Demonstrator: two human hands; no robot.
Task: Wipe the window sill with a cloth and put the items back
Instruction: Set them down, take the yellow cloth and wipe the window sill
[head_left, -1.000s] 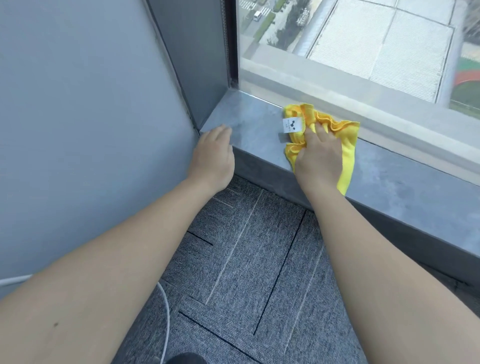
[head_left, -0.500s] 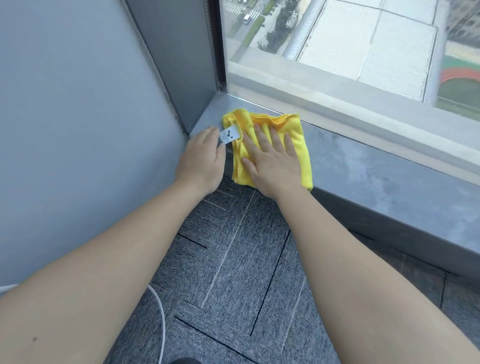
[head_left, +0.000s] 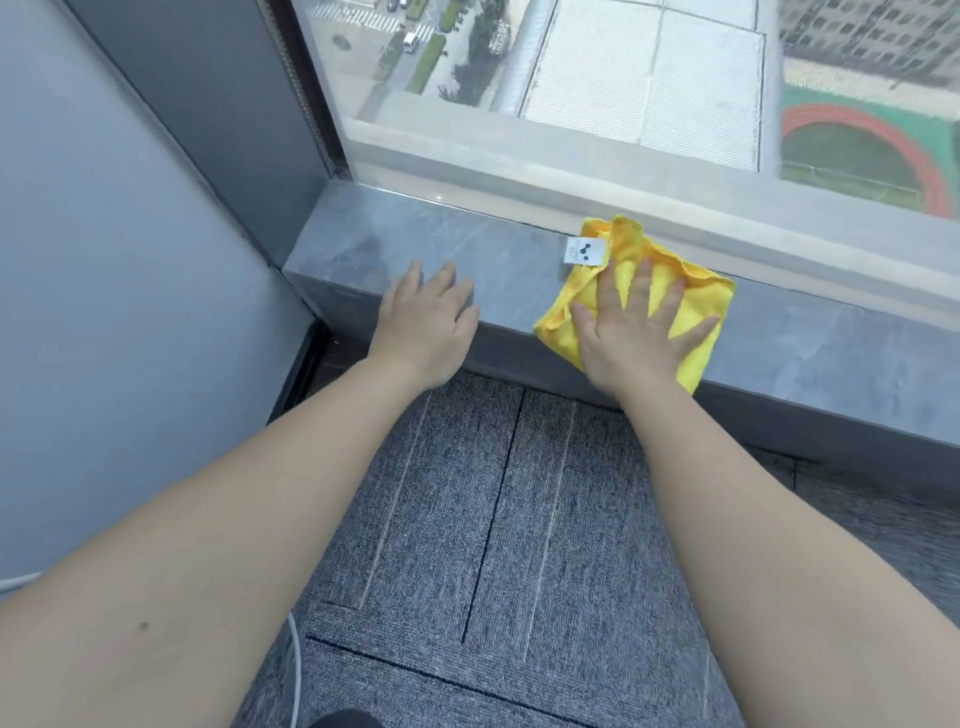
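Observation:
A grey stone window sill (head_left: 395, 244) runs from the left corner off to the right, below the glass. On it lies a yellow cloth (head_left: 706, 293) with a white tag (head_left: 584, 251), its front edge hanging slightly over the sill's lip. My right hand (head_left: 628, 338) presses flat on the cloth with fingers spread. To the left, my left hand (head_left: 428, 322) rests palm down on the sill's front edge, fingers apart, holding nothing. No other items are visible on the sill.
A grey wall (head_left: 104, 260) and a dark window frame (head_left: 223, 104) close off the sill's left end. Window glass (head_left: 623, 78) rises behind it. Grey carpet tiles (head_left: 493, 519) cover the floor, with a white cable (head_left: 296, 670) at the lower left.
My right hand has slid the cloth from the left corner of the sill towards the right. My left hand stays resting on the sill's front edge.

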